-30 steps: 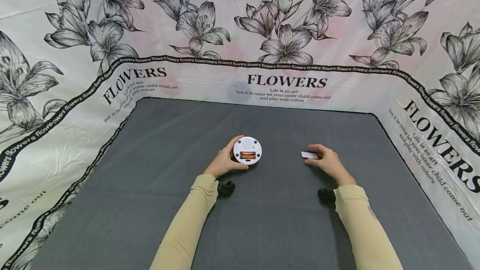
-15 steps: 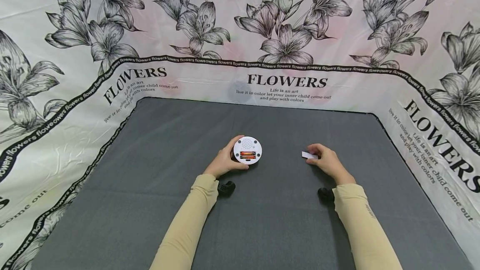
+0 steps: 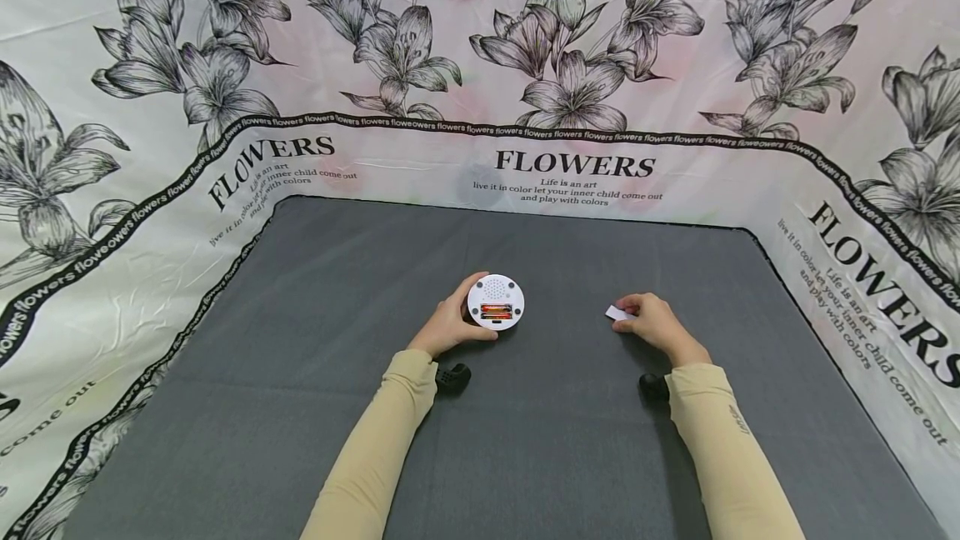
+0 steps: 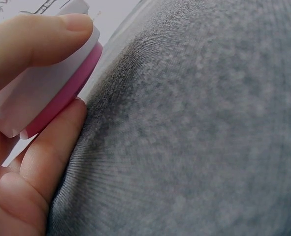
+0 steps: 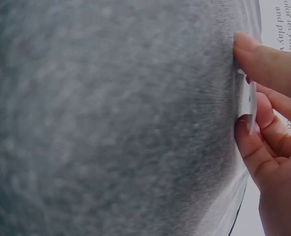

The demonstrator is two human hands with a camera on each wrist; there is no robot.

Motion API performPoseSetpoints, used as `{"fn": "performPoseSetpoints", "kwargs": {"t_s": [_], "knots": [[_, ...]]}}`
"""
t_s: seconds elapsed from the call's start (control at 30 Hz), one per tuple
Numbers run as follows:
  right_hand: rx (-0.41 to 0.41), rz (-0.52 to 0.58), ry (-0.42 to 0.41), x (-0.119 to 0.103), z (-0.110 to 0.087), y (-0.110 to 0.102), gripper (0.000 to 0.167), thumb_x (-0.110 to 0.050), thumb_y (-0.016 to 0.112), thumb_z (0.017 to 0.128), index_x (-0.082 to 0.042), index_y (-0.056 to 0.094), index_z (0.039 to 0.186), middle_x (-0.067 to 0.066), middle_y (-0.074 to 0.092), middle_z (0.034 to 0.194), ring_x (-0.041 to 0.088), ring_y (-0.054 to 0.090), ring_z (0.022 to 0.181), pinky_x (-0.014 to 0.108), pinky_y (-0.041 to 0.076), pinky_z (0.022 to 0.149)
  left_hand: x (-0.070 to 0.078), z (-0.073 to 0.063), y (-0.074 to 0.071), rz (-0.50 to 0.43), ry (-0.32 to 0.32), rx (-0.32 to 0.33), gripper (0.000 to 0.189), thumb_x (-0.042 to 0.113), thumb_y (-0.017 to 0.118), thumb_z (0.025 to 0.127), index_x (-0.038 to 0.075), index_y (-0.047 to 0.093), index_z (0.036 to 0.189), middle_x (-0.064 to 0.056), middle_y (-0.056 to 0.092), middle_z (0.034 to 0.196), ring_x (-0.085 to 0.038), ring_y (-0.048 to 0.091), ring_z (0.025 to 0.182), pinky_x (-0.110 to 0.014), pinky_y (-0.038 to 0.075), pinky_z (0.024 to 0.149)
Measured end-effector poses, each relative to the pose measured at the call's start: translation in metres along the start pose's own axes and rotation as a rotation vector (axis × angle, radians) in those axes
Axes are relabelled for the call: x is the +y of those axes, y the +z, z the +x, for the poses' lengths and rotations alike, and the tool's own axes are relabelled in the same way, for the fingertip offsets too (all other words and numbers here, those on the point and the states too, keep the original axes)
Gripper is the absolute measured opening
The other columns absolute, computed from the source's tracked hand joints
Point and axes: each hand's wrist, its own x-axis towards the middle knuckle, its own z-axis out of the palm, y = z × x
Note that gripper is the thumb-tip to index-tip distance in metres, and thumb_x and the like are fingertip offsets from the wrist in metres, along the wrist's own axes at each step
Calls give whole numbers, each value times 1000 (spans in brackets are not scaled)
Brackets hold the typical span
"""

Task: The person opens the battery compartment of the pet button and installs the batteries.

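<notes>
A round white battery-powered device (image 3: 496, 288) shows its underside in the head view, with small dark feet, a patch of speaker holes and an uncovered battery compartment. Two orange-and-black batteries (image 3: 496, 312) lie side by side in that compartment. My left hand (image 3: 448, 322) grips the device by its left edge, thumb at the near side. The left wrist view shows a pink band (image 4: 66, 96) along the white body (image 4: 42, 88). To the right, my right hand (image 3: 660, 328) pinches a small white battery cover (image 3: 618, 313) between thumb and fingers; the right wrist view shows this cover (image 5: 252, 105) edge-on.
A grey cloth (image 3: 525, 457) covers the tabletop under both hands. White fabric printed with flowers and lettering (image 3: 570, 165) rises behind it and along both sides. Black wrist-worn pieces (image 3: 453, 378) sit under each sleeve cuff.
The battery cover has turned in my right fingers, so it now slants, and it has shifted slightly right. My left hand and the device stay in place.
</notes>
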Motion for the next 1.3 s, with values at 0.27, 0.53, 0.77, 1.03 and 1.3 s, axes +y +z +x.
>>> {"fn": "performPoseSetpoints", "kwargs": {"t_s": [0.27, 0.53, 0.77, 1.03, 1.3], "knots": [[-17, -12, -15, -2, 1, 0, 34, -7, 77, 75, 7, 63, 102, 14, 60, 92, 23, 52, 79, 35, 41, 69, 0, 0, 0, -12, -10, -12, 96, 0, 81, 68, 18, 27, 145, -11, 45, 131, -16, 49, 113, -32, 40, 91], [96, 7, -130, -29, -1, 18, 31, -7, 76, 73, 4, 63, 100, 15, 51, 96, 28, 48, 86, 40, 39, 73, 0, -1, -1, -8, -19, -8, 96, 0, 81, 68, 20, 27, 145, -10, 45, 130, -16, 50, 112, -32, 41, 90], [145, 61, -288, -87, 6, 38, 32, -8, 79, 71, -1, 66, 99, 11, 53, 96, 26, 48, 89, 40, 38, 77, -1, 0, -1, -17, -17, 0, 96, 0, 81, 68, 20, 28, 145, -9, 46, 130, -15, 49, 112, -31, 40, 91], [64, 26, -411, -135, 10, 55, 30, -11, 79, 74, -6, 66, 101, 7, 51, 98, 24, 44, 92, 41, 37, 79, -2, 1, 0, -6, 6, -4, 94, -1, 80, 70, 18, 27, 145, -10, 46, 129, -17, 50, 111, -32, 43, 88], [20, -88, -498, -144, 16, 73, 30, -17, 80, 74, -10, 67, 100, 3, 54, 97, 23, 45, 92, 46, 33, 82, 2, 0, 1, 27, 6, -18, 93, 1, 79, 71, 16, 26, 146, -11, 44, 131, -19, 49, 110, -30, 43, 86]]}}
